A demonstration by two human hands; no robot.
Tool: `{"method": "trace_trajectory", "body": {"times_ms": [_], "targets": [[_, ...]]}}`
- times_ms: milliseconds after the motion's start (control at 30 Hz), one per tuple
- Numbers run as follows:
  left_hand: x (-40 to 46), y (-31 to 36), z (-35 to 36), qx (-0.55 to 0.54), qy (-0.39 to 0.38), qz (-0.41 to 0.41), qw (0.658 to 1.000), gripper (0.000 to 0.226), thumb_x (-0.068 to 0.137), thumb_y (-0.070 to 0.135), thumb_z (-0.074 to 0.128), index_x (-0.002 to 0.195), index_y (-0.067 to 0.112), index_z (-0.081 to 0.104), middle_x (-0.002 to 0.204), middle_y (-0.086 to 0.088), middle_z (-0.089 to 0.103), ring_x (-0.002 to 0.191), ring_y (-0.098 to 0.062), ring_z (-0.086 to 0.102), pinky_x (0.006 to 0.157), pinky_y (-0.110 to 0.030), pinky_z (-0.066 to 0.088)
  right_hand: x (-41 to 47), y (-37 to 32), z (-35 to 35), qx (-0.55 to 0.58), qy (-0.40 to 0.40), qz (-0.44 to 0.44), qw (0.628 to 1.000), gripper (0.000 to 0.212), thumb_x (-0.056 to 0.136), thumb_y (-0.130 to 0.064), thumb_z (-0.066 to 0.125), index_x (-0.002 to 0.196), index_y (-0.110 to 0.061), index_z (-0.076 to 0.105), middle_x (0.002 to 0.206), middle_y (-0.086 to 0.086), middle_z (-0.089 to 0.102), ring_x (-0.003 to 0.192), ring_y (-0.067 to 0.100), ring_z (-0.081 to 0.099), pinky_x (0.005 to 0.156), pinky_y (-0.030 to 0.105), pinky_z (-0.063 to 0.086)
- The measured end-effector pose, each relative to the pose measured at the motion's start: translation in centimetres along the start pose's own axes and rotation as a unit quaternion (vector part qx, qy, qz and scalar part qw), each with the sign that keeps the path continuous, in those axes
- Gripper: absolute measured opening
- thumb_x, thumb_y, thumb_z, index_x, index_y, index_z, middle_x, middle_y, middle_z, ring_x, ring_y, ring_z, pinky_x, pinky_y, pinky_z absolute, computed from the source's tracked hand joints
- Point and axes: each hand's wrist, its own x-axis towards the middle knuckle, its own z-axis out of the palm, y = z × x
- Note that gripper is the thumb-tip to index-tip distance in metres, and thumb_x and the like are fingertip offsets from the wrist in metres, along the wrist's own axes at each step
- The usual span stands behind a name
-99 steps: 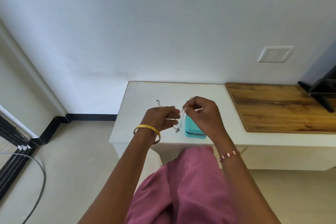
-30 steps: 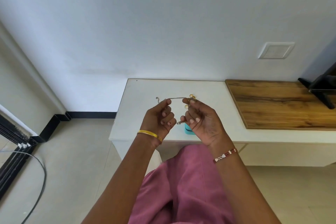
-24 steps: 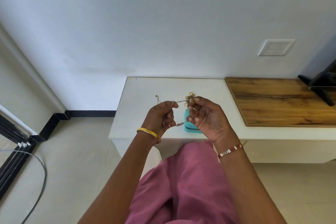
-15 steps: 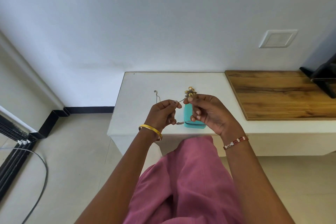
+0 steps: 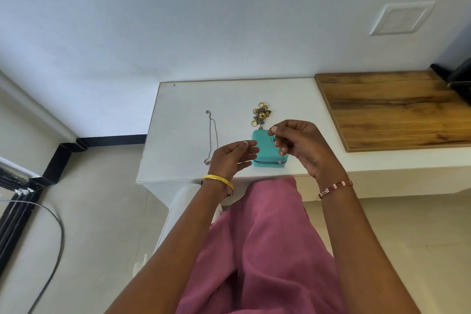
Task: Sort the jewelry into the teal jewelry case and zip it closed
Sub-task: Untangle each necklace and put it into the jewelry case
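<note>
White wall fills the upper half of the view, with a blank plate (image 5: 402,18) set in it at upper right. Below it stands a white table (image 5: 183,99), and a wooden board (image 5: 392,107) lies on the table's right part.

On the table the teal jewelry case (image 5: 263,147) lies flat near the front edge, its zip line showing along the near side; whether the zip is fully done up cannot be told. Just beyond the case's far end sits a small heap of gold rings and trinkets (image 5: 261,115), touching or nearly touching it. A thin silver chain (image 5: 213,135) lies stretched out on the table to the left of the case, well apart from the heap.

Both hands are raised above the near part of the table. The left hand (image 5: 230,159) has its fingers loosely extended toward the case and holds nothing visible; it hovers between the chain's near end and the case. The right hand (image 5: 299,144) is over the case's right half, thumb and forefinger pinched together; something fine seems to hang from the pinch, too small to make out. A yellow bangle (image 5: 216,181) sits on the left wrist, a red and white bracelet (image 5: 336,187) on the right. Pink cloth (image 5: 262,250) covers the person's lap.
</note>
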Motion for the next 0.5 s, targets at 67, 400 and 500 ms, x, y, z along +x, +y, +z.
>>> {"method": "trace_trajectory", "body": {"times_ms": [67,400,500], "targets": [[1.0,-0.6,0.7,0.033,0.023,-0.009,0.999,0.023,0.094,0.013,0.045,0.098,0.011,0.067,0.082,0.002,0.071,0.081,-0.013,0.064,0.081,-0.027,0.051,0.9,0.7,-0.6,-0.044,0.025,0.010,0.999,0.016,0.085,-0.004,0.058,0.073,-0.007,0.068,0.058,0.008,0.057,0.047,0.015,0.039,0.053,0.023,0.039],[7.9,-4.9,1.3,0.485,0.011,0.087,0.870,0.041,0.086,0.017,0.059,0.126,0.016,0.053,0.136,-0.008,0.048,0.128,-0.023,0.042,0.106,-0.028,0.033,4.2,2.9,-3.4,-0.117,0.074,0.034,0.990,0.009,0.085,-0.006,0.060,0.084,-0.003,0.068,0.063,0.010,0.059,0.039,0.004,0.041,0.047,0.018,0.040],[9.4,-5.0,1.3,0.582,-0.063,0.124,0.802,0.069,0.081,0.030,0.066,0.140,0.017,0.033,0.152,-0.009,0.024,0.141,-0.027,0.020,0.114,-0.032,0.017,4.9,3.7,-3.6,-0.131,0.077,0.030,0.988,0.009,0.085,-0.006,0.060,0.079,-0.006,0.067,0.058,0.007,0.058,0.038,0.003,0.041,0.045,0.015,0.040]]}}
